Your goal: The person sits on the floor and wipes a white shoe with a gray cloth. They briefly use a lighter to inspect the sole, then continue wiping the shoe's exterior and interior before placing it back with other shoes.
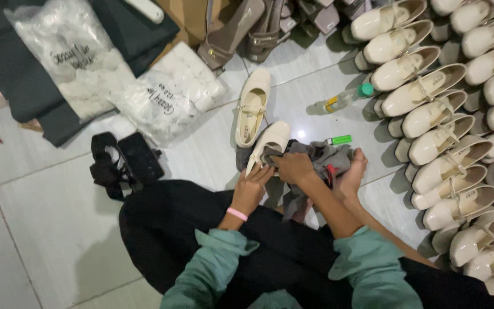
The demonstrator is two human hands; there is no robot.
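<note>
Item: a person is sitting on a pale tiled floor (41, 223), wearing green sleeves and dark clothing, with both hands working at the centre of the view. The left hand (251, 186), with a pink wristband (237, 214) at the wrist, is gripping the side of a cream shoe (271, 141) lying at about 12 o'clock from it. The right hand (294, 167) is closing on a grey cloth (321, 160) and pressing it against that shoe's heel end; the two hands are sitting close together, almost touching. A second cream shoe (253, 106) is lying just beyond, at 12 o'clock. At 1 o'clock from the hands a green lighter (339, 139) is resting on the floor, and farther out a small clear bottle with a green cap (347, 97). Rows of matching cream shoes (430, 109) are filling the 3 o'clock side. At 10 o'clock two clear plastic bags of white pieces (167, 97) are lying near a black strap and pouch (130, 160). Tan heeled sandals (241, 31) are standing at 12 o'clock.
</note>
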